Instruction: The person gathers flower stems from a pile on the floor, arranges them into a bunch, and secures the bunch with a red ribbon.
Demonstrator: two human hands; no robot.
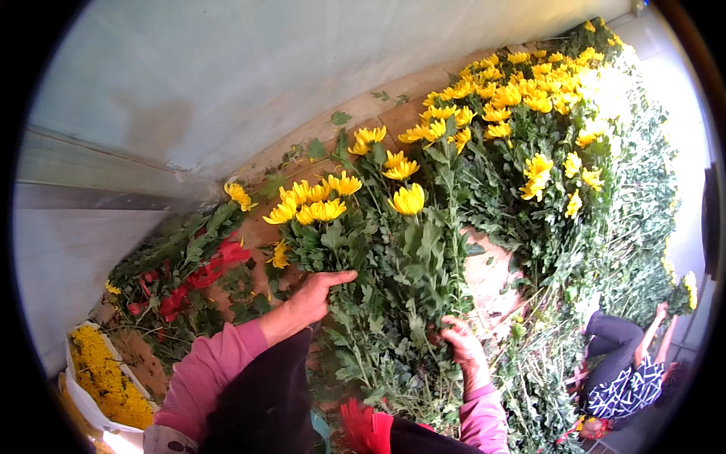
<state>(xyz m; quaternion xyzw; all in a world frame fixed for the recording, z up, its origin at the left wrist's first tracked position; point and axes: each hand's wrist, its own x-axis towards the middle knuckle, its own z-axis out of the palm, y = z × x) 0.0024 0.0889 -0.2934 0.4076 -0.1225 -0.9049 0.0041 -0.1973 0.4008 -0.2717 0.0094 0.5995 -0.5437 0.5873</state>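
Note:
My left hand [308, 297] is closed round a bunch of yellow chrysanthemums [330, 240], its thumb lying across the leaves and the other fingers hidden beneath. The blooms of this bunch sit in a cluster just above that hand. To the right, my right hand [463, 346] has its fingers curled in on leafy chrysanthemum stems [423, 303]; the fingertips are partly covered by leaves. One yellow bloom [407, 199] stands up above those stems. Other long-stemmed chrysanthemums lie between and beyond my hands.
A large heap of yellow chrysanthemums [522, 94] spreads along the far right. Red ribbon-like strips [204, 272] lie among greenery at left. A white sack [136, 382] holds yellow petals or flower heads. A pale wall [227, 68] rises behind. Another person [628, 386] holds flowers at lower right.

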